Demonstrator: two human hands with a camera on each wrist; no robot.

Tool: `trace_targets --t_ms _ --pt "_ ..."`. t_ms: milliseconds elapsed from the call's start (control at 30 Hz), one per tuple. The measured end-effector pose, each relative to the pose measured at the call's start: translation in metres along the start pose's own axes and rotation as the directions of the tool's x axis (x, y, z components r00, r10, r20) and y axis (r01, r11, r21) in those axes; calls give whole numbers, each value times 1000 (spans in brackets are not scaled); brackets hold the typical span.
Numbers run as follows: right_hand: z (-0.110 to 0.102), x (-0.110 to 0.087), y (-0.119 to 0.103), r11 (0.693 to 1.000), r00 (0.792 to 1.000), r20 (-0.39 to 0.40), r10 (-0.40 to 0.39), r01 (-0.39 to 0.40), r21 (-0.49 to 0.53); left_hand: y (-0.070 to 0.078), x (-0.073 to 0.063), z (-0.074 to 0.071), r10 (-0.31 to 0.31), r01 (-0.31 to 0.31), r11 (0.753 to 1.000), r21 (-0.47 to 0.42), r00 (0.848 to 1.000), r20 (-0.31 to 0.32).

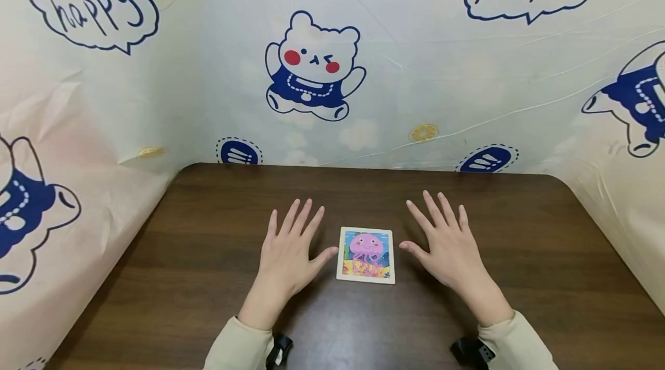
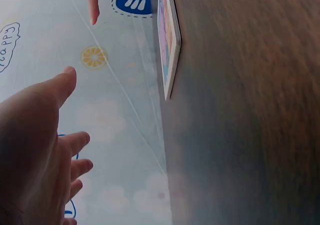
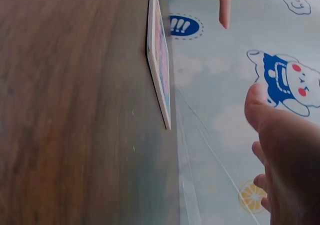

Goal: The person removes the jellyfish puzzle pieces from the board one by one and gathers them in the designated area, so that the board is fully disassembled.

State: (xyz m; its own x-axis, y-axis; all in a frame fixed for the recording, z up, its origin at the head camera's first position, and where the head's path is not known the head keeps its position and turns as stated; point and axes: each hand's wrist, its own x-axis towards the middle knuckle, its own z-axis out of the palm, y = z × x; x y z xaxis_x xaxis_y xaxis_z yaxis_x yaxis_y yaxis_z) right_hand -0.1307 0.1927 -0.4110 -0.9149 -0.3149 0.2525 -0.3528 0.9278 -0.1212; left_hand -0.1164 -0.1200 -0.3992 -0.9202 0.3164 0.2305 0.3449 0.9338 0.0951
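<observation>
A square picture tile (image 1: pixel 366 255) lies flat, face up, on the dark brown desk (image 1: pixel 363 332), between the person's 2 hands. It has a cream border around a pink jellyfish on a blue ground, with yellow and pink shapes along the bottom, perhaps coral, though these are too small to make out well.

The left hand (image 1: pixel 289 257) is just beside the tile, palm down, its grip wide, the fingers spread and pointing toward the far edge of the desk. In the head view its thumb tip comes right up to the tile's left edge, but the left wrist view shows the thumb raised above the desk and apart from the tile. The right hand (image 1: pixel 449 249) mirrors it on the other side, also with a wide grip and spread fingers, its thumb pointing at the tile with a small gap between.

Both forearms wear pale sleeves (image 1: pixel 236 347), with black bands (image 1: pixel 471 352) at the wrists. Behind the desk hangs a pale printed cloth (image 1: pixel 415 81), bearing a winking bear (image 1: pixel 314 70) in blue, 2 "happy" speech bubbles (image 1: pixel 93 9) and a yellow citrus slice (image 1: pixel 423 133).
</observation>
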Motion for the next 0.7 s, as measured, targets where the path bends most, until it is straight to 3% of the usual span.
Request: trace_targets --t_ms 233,467,700 --pt "-1 -2 -7 999 998 47 -46 46 10 2 4 1 50 -49 998 -37 998 48" --pt "1 -5 -6 992 990 68 -126 123 37 1 9 7 64 -54 995 -80 989 131" --pt "15 9 4 959 969 119 -216 187 215 2 16 16 62 -13 979 -203 970 236"
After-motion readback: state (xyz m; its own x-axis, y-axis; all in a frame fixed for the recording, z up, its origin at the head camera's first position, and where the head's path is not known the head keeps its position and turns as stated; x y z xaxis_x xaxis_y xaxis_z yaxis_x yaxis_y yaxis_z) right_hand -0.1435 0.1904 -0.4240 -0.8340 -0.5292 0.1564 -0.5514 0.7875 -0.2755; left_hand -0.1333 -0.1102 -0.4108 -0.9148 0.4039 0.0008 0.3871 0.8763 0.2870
